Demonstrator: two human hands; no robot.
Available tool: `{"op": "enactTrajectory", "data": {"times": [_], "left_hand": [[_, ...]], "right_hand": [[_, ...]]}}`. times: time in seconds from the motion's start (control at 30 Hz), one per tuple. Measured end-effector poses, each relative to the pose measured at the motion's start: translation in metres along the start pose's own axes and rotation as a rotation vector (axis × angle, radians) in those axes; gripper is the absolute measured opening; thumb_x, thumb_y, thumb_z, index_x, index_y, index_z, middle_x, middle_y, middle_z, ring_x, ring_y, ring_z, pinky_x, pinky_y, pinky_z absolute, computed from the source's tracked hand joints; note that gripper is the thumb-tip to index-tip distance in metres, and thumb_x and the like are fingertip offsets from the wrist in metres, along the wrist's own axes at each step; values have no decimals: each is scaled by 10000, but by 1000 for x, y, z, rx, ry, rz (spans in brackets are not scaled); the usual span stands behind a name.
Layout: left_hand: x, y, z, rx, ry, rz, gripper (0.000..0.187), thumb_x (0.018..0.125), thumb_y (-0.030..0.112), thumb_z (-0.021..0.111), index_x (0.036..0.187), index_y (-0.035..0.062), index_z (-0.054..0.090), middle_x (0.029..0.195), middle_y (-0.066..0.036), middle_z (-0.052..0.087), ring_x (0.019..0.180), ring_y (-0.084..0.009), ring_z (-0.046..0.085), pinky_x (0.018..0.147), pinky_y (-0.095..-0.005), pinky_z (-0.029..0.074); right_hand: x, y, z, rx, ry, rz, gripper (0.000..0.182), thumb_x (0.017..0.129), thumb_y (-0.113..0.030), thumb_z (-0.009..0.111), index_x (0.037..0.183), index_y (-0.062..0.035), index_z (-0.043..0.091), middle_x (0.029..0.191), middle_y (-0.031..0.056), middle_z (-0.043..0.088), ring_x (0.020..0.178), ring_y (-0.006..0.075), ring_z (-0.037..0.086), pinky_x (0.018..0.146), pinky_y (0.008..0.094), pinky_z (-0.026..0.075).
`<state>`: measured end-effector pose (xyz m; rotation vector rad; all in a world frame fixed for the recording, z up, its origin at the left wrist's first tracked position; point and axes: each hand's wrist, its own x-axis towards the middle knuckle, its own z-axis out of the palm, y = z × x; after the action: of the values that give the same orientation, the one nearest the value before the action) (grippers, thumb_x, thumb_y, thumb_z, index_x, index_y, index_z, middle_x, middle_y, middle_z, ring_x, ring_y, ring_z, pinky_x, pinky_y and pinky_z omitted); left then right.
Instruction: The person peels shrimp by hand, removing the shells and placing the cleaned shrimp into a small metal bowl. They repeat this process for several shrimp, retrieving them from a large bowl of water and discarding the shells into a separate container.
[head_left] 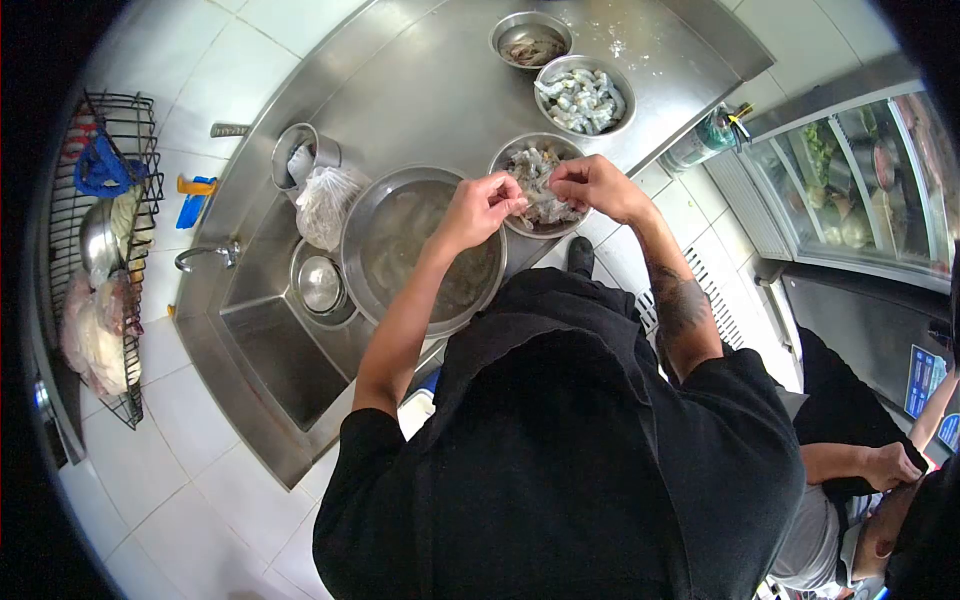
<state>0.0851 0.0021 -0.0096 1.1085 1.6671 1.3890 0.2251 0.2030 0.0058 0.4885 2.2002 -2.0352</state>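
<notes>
Both hands hover over a steel bowl (497, 160) heaped with grey, see-through shrimp shells (545, 205). My left hand (485, 208) is pinched at the bowl's left side, something small and pale perhaps at its fingertips. At the right side, my right hand (600, 188) is closed too, thumb against fingers; what it holds, if anything, is hidden. Behind stands a bowl of pale peeled shrimp (582, 100). Farther back, a smaller bowl holds darker brownish shrimp (530, 52) in liquid. Left of my hands, a wide steel basin (362, 240) contains cloudy water.
A sink (285, 350) with a tap (208, 256) lies left, beside a plastic bag (325, 205) and steel pots (322, 285). On the wall hangs a wire rack (120, 190). To the right are a glass-front fridge (860, 180) and another person (840, 490).
</notes>
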Motion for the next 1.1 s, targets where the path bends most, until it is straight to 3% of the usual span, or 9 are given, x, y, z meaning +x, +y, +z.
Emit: {"op": "enactTrajectory", "data": {"times": [0.07, 0.23, 0.33, 0.4, 0.5, 0.57, 0.73, 0.93, 1.1], "left_hand": [[2, 2, -2, 8, -18, -33, 90, 919, -51, 595, 856, -8, 546, 806, -26, 632, 803, -81, 640, 736, -250, 552], [9, -10, -3, -84, 114, 4, 66, 917, -37, 605, 909, -11, 545, 842, -39, 644, 812, -109, 660, 747, -262, 545], [14, -14, -7, 63, 75, -13, 113, 907, 21, 648, 985, -2, 570, 887, -53, 666, 816, -122, 670, 742, -281, 539], [13, -13, -5, 225, 17, -45, 177, 900, 68, 679, 1043, 4, 596, 928, -68, 689, 816, -128, 674, 738, -290, 536], [19, -11, 10, 443, 140, 255, 356, 826, 185, 773, 1081, -21, 637, 987, -151, 708, 839, -218, 700, 743, -351, 535], [21, -13, 18, 275, 40, 2, 339, 872, 210, 734, 1170, 55, 685, 1040, -134, 728, 782, -156, 686, 709, -296, 532], [20, -20, 25, 98, 245, -88, 188, 891, 157, 702, 1020, 22, 731, 839, -120, 738, 693, -106, 633, 649, -286, 517], [15, -29, 24, 303, 275, -68, 173, 903, 148, 686, 980, -2, 726, 723, -34, 694, 613, -57, 557, 568, -264, 479], [17, -25, 26, -146, 256, -159, 230, 888, 201, 729, 1007, 4, 738, 713, -6, 672, 595, -46, 532, 546, -244, 453]], "right_hand": [[2, 2, -3, -24, -74, -12, 122, 921, -128, 645, 916, -12, 683, 704, -22, 599, 643, 56, 542, 545, 232, 437], [4, 1, -10, -633, 45, -186, 119, 824, -72, 652, 924, -16, 683, 772, 127, 688, 713, 254, 665, 672, 368, 508], [-2, -6, -12, -581, 45, -163, 118, 819, -58, 640, 921, -12, 680, 839, 170, 694, 809, 324, 679, 729, 399, 510], [1, -5, -11, -585, 42, -173, 113, 822, -64, 645, 917, -13, 681, 833, 169, 693, 803, 318, 681, 722, 396, 510], [8, -8, -7, -590, 50, -185, 106, 831, -60, 657, 923, -14, 684, 819, 158, 690, 783, 287, 677, 707, 378, 510], [8, -11, 1, -591, 54, -183, 105, 838, -50, 666, 934, -13, 685, 812, 150, 688, 770, 262, 672, 699, 362, 510], [12, -11, 20, -565, 218, -375, 125, 818, -46, 673, 939, -15, 684, 857, 168, 675, 811, 355, 651, 719, 401, 508], [8, -16, 25, -597, 155, -505, 107, 851, -24, 668, 956, -8, 686, 881, 151, 673, 799, 312, 663, 708, 374, 515], [12, -13, 18, -591, 173, -458, 98, 851, -32, 670, 944, -1, 683, 883, 151, 670, 797, 318, 660, 716, 371, 513]]}}
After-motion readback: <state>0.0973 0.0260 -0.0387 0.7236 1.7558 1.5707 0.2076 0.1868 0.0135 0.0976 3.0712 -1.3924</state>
